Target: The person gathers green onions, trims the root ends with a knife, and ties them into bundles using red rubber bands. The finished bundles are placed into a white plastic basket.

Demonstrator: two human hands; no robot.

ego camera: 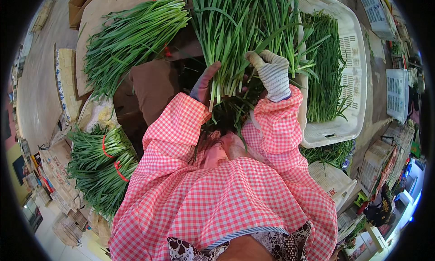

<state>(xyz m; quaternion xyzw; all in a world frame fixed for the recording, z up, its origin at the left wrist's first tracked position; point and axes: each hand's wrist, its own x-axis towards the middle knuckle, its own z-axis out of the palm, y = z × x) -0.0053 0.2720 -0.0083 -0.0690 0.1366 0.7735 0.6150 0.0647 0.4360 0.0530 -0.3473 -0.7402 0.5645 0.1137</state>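
My left hand [206,81], in a dark grey-purple glove, is closed around the pale stem ends of a bunch of garlic chives [227,46]. The thumb lies along the left of the stems, and the other fingers are mostly hidden behind them. The green leaves fan out away from me. On the bunch's right side is my right hand [270,70], in a striped grey-white knitted glove. Its thumb and fingers are pinched together on a broad green leaf [277,36]. More loose chives [283,40] lie just beyond this hand.
At right, a white plastic crate [334,133] holds stacked chives [321,74]. A large chive bundle [136,43] rests on a board [86,63] at upper left. Bundles with red ties [102,172] sit at lower left. Leaf scraps [231,111] lie below my hands.
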